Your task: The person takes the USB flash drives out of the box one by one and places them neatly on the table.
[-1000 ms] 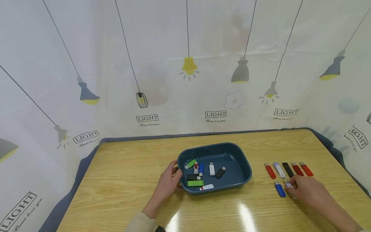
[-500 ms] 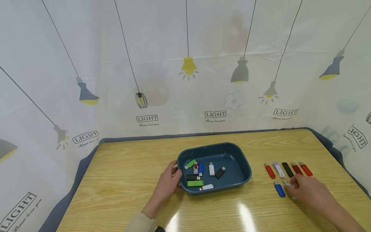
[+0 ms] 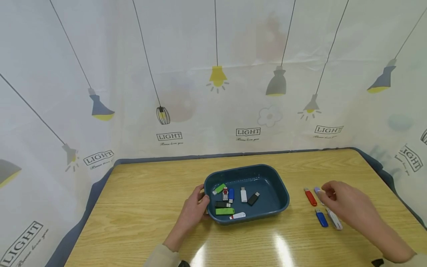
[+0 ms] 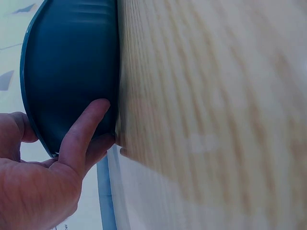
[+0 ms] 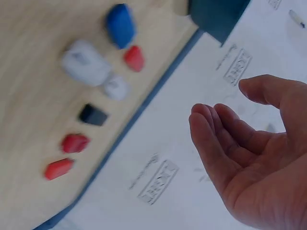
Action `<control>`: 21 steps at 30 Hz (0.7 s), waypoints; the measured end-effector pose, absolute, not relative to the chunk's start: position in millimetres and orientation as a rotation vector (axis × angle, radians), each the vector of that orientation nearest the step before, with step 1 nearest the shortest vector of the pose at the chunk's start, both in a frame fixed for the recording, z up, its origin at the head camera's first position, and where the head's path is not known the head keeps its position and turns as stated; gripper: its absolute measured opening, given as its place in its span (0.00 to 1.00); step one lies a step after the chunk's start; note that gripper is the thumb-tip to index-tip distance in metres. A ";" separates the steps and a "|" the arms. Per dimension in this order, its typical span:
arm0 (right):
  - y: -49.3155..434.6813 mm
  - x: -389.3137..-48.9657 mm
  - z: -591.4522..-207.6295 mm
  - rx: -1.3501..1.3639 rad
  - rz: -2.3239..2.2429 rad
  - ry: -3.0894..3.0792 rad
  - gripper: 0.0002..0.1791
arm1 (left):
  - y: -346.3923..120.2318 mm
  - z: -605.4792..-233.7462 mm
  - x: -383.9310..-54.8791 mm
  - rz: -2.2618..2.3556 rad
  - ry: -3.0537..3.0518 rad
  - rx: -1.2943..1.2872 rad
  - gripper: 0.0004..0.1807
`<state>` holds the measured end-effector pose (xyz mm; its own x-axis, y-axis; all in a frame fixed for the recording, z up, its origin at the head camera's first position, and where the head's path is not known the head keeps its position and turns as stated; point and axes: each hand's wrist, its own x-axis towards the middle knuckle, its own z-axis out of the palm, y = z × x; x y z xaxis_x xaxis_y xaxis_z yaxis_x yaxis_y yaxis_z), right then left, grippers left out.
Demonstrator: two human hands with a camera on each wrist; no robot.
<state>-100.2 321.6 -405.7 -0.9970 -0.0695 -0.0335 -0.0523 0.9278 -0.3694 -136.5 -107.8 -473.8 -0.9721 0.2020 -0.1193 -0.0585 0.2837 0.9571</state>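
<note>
My left hand (image 3: 193, 205) grips the left end of a dark blue plastic bin (image 3: 271, 193), thumb at the rim and fingers along the outer wall. Several USB sticks lie inside, among them a green one (image 3: 225, 211) and a white one (image 3: 244, 195). To the right, my right hand (image 3: 351, 204) hovers above the table with loosely bent fingers and holds nothing. Near it lie a white USB stick (image 3: 335, 220), a blue one (image 3: 322, 219), a red one (image 3: 311, 197) and a partly covered lavender-and-white one (image 3: 317, 190). Black (image 5: 92, 115) and further red sticks (image 5: 74, 143) show in the right wrist view.
The wood-grain table (image 3: 150, 189) ends at a dark blue border (image 3: 186, 158). Behind it hangs a pale cloth (image 3: 200, 111) printed with lamps. The bin stands left of the loose USB sticks, with bare wood between them.
My right hand has let go of the white USB stick and risen up and slightly left, covering the back-row sticks in the head view. The left hand and bin have stayed put.
</note>
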 end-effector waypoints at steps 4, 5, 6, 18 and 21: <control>300.1 -104.0 -396.9 -0.171 -0.646 3.082 0.22 | -108.5 -474.1 -136.1 1.762 2.327 0.135 0.30; 294.5 -104.9 -395.2 -0.189 -0.658 3.089 0.22 | -108.7 -474.3 -136.0 1.764 2.325 0.135 0.30; 289.1 -106.0 -394.1 -0.210 -0.661 3.104 0.21 | -108.9 -474.3 -135.8 1.767 2.323 0.134 0.30; 230.9 -122.1 -386.2 -0.435 -0.603 3.209 0.17 | -108.3 -473.4 -136.4 1.783 2.302 0.112 0.29; 219.0 -127.7 -386.6 -0.476 -0.583 3.209 0.16 | -108.1 -473.2 -137.3 1.769 2.314 0.103 0.29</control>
<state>-127.7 219.0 -386.6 -0.9467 -0.2521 0.2007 -0.3066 0.8964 -0.3203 -137.3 -108.1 -473.2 -0.9718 0.1921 -0.1366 -0.0814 0.2705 0.9593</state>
